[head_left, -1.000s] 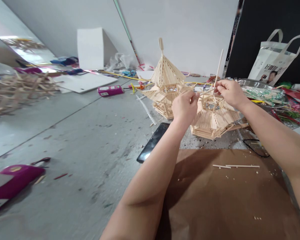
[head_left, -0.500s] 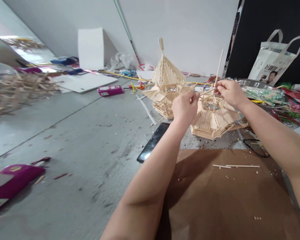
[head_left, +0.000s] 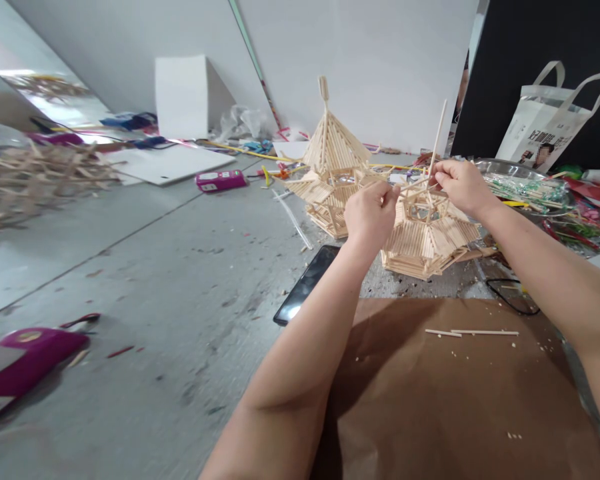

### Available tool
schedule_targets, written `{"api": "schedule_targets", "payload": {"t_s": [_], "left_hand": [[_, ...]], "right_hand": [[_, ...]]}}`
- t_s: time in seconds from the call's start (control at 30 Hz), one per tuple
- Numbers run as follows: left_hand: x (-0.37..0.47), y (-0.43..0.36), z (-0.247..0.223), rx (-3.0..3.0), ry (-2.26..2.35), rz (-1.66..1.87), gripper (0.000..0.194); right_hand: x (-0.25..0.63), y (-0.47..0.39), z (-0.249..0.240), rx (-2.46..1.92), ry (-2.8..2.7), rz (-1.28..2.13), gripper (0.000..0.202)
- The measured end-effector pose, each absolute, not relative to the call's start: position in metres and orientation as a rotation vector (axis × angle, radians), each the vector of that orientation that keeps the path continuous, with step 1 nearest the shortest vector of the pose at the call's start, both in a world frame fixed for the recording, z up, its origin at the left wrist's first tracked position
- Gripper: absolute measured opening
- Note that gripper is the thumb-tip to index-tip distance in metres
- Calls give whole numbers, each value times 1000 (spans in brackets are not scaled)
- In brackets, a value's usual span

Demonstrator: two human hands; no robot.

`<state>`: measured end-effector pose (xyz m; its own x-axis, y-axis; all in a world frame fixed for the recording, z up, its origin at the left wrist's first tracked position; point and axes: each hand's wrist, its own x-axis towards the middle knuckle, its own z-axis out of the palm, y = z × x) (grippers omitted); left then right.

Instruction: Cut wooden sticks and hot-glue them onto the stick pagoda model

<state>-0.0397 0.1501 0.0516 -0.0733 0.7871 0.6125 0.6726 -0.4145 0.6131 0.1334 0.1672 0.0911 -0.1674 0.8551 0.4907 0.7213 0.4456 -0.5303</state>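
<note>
Both hands are over a roofed model (head_left: 430,233) built of thin wooden sticks, its top open in a ring. My right hand (head_left: 463,185) pinches a long wooden stick (head_left: 439,133) that stands nearly upright, leaning slightly right. Fingers closed, my left hand (head_left: 373,210) pinches a thin wooden stick (head_left: 410,183) lying almost level above the ring, its far end near my right fingertips. Whether the two sticks touch, I cannot tell. Behind my left hand stands a second stick model (head_left: 333,147) with a pointed roof and a finial.
A phone (head_left: 305,283) lies beside my left forearm. Brown paper (head_left: 460,400) covers the near surface, with loose sticks (head_left: 485,332) on it. Purple tools (head_left: 35,357) lie at left. A metal bowl (head_left: 510,167) and a white bag (head_left: 540,127) stand at right.
</note>
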Motion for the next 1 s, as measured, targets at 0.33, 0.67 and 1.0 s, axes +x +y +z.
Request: {"api": "schedule_targets", "payload": {"t_s": [0.33,0.67,1.0], "left_hand": [[-40,150,51,2058,1617,1530,26],[-40,149,52,2051,1591,1534,26],[-41,151,53,2031,1625,1502,23]], "right_hand": [[133,167,91,-1324,-1943,214,21],[133,166,91,-1331,-1948,214,22],[133,166,92,-1337,-1935,250,21]]}}
